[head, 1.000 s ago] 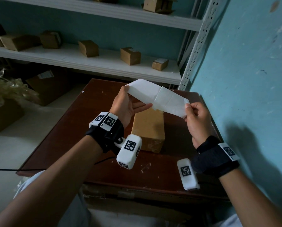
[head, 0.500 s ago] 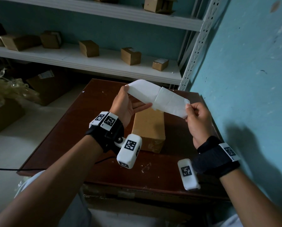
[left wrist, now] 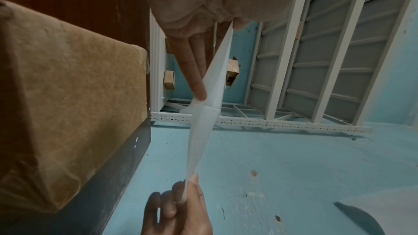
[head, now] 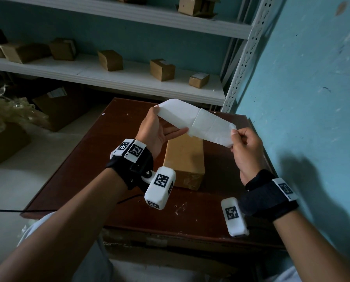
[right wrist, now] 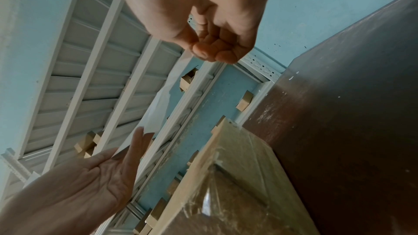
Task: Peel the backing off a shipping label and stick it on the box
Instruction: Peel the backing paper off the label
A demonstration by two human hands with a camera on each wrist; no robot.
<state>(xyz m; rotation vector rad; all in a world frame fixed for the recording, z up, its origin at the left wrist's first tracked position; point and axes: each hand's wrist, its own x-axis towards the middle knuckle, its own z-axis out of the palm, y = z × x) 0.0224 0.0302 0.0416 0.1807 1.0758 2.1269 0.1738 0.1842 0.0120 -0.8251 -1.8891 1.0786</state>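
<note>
Label (head: 198, 122): held above box (head: 183, 159); left hand (head: 153, 133) pinches its far end, right hand (head: 246, 151) pinches its near corner.

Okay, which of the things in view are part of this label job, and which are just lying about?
In the job:
- white paper label strip, held by left hand and right hand
- long brown cardboard box on the table

Lying about:
- small cardboard boxes on the white shelf
- crumpled plastic wrap, floor
</note>
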